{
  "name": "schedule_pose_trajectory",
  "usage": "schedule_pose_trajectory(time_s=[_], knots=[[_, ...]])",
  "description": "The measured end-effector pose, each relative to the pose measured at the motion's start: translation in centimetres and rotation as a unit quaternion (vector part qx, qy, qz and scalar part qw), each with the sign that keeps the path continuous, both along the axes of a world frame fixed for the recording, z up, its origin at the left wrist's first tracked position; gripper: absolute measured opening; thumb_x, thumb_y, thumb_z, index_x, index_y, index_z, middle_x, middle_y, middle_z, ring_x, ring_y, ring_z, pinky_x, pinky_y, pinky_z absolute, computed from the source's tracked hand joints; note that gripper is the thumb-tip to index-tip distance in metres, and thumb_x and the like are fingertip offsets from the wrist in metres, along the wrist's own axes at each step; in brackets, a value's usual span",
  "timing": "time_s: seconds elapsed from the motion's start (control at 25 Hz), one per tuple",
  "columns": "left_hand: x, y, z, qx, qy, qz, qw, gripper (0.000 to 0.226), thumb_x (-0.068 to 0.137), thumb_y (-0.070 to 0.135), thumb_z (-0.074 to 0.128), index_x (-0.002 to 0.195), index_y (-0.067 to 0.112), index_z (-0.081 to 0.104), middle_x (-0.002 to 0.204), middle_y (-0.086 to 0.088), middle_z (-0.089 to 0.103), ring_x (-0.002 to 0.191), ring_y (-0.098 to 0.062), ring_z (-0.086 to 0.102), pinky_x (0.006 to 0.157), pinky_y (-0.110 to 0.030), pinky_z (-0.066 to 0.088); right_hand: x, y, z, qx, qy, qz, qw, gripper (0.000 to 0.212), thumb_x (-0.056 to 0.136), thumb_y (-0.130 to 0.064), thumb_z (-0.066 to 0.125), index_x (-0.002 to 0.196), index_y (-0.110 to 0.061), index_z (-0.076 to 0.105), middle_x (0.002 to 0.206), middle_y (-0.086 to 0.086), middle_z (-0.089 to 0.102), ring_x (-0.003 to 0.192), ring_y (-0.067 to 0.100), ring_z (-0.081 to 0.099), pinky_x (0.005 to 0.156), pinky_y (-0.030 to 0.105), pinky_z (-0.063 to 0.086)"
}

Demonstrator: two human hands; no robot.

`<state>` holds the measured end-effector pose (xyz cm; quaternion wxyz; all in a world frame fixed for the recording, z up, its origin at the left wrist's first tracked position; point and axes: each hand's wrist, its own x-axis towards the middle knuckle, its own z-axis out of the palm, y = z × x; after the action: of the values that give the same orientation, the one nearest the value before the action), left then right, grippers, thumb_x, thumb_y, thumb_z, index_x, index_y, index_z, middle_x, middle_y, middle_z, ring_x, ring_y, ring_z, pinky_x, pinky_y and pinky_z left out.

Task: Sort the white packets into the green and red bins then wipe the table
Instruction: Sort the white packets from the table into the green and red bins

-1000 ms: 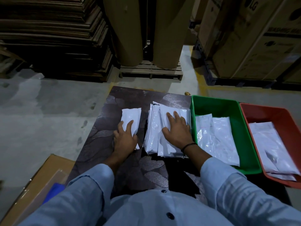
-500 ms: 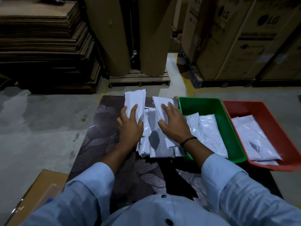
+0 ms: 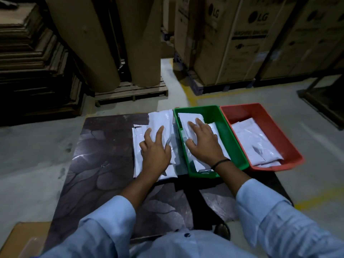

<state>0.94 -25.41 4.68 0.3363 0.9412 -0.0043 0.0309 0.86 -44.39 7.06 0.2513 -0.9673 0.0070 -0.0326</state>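
left hand [image 3: 155,153] on packet pile [image 3: 138,146], right hand [image 3: 203,146] on packet [image 3: 188,118] in green bin [image 3: 226,131]

The scene was dim, and the upper left of the frame was nearly black. Light fell from overhead, leaving a dark shadow across the table [image 3: 104,138] at lower centre and a small glare spot left of centre. Edges bowed with wide-angle distortion; fine detail looked soft.

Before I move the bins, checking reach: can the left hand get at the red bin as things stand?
Probably not easily. The left hand rests on the packets on the table, and the green bin and the right hand in it lie between it and the red bin.
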Motion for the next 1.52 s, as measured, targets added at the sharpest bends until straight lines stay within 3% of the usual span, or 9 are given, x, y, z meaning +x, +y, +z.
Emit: schedule_pose_trajectory(time_s=[0.2,0.36,0.52,0.72,0.88,1.08,1.24,1.36,1.52], knots=[[-0.4,-4.2,0.9,-0.002,0.004,-0.005,1.0,0.06,0.1,0.037,0.051,0.155,0.04,0.029,0.165,-0.005,0.01,0.137,-0.037,0.026,0.112,-0.053,0.033,-0.3,-4.2,-0.1,0.143,-0.016,-0.019,0.989,0.061,0.096,-0.024,0.055,0.154,-0.022,0.036,0.162,0.002,0.031,0.15,0.017,0.026,0.119,0.038,0.028],[-1.0,-6.7,1.6,-0.002,0.004,0.007,1.0,0.061,0.1,0.035,0.052,0.155,0.04,0.028,0.166,-0.005,0.008,0.138,-0.037,0.025,0.114,-0.052,0.032,0.0,-7.4,-0.5,0.265,-0.008,-0.073,0.961,0.058,0.091,-0.024,0.055,0.148,-0.016,0.046,0.151,0.002,0.047,0.14,0.018,0.042,0.114,0.033,0.034],[-1.1,-9.1,1.9,0.017,0.011,0.016,1.0,0.061,0.1,0.034,0.052,0.156,0.039,0.027,0.166,-0.005,0.007,0.137,-0.037,0.026,0.113,-0.051,0.032,0.6,-10.1,-2.2,0.081,-0.008,-0.009,0.997,0.067,0.089,-0.034,0.052,0.153,-0.02,0.038,0.162,0.008,0.03,0.149,0.025,0.026,0.121,0.042,0.025],[-1.2,-11.6,1.8,0.055,0.025,0.033,0.998,0.06,0.101,0.037,0.049,0.157,0.038,0.026,0.166,-0.007,0.006,0.137,-0.038,0.027,0.113,-0.049,0.032,2.5,-10.4,-3.2,-0.119,0.021,0.041,0.992,0.065,0.09,-0.043,0.048,0.151,-0.027,0.033,0.164,0.006,0.02,0.148,0.043,0.017,0.112,0.06,0.029],[-0.9,-12.4,1.8,0.059,0.025,0.049,0.997,0.06,0.102,0.038,0.049,0.157,0.038,0.026,0.167,-0.007,0.006,0.138,-0.037,0.026,0.114,-0.049,0.033,4.2,-9.5,-4.6,-0.185,0.039,0.056,0.98,0.059,0.093,-0.043,0.051,0.148,-0.028,0.034,0.164,0.01,0.015,0.147,0.048,0.01,0.108,0.064,0.027],[-0.9,-12.4,1.7,0.05,0.019,0.075,0.996,0.059,0.101,0.037,0.05,0.157,0.037,0.028,0.166,-0.007,0.008,0.137,-0.038,0.027,0.113,-0.051,0.033,5.1,-9.0,-7.7,-0.258,0.106,0.075,0.957,0.061,0.099,-0.033,0.043,0.154,-0.013,0.024,0.163,0.024,0.01,0.146,0.054,0.011,0.117,0.064,0.013],[-0.8,-12.5,1.0,0.054,0.022,0.072,0.996,0.059,0.101,0.038,0.05,0.156,0.037,0.028,0.166,-0.008,0.007,0.137,-0.038,0.027,0.113,-0.052,0.033,5.3,-9.3,-8.0,-0.258,0.126,0.081,0.954,0.06,0.101,-0.028,0.037,0.155,-0.009,0.019,0.163,0.027,0.007,0.144,0.058,0.009,0.117,0.061,0.02],[-0.9,-13.2,0.5,0.065,0.024,0.063,0.996,0.059,0.102,0.041,0.048,0.157,0.038,0.027,0.167,-0.008,0.005,0.136,-0.038,0.028,0.112,-0.049,0.034,5.6,-9.7,-7.3,-0.265,0.139,0.107,0.948,0.066,0.094,-0.034,0.049,0.151,-0.007,0.028,0.158,0.029,0.017,0.141,0.058,0.018,0.115,0.059,0.024],[-0.6,-15.3,-0.2,0.099,0.011,0.036,0.994,0.059,0.103,0.044,0.044,0.158,0.037,0.023,0.167,-0.009,0.003,0.136,-0.038,0.028,0.112,-0.048,0.036,6.4,-12.0,-4.8,-0.255,-0.009,0.139,0.957,0.037,0.085,-0.025,0.057,0.118,-0.01,0.064,0.13,0.018,0.056,0.123,0.041,0.049,0.106,0.048,0.038]])
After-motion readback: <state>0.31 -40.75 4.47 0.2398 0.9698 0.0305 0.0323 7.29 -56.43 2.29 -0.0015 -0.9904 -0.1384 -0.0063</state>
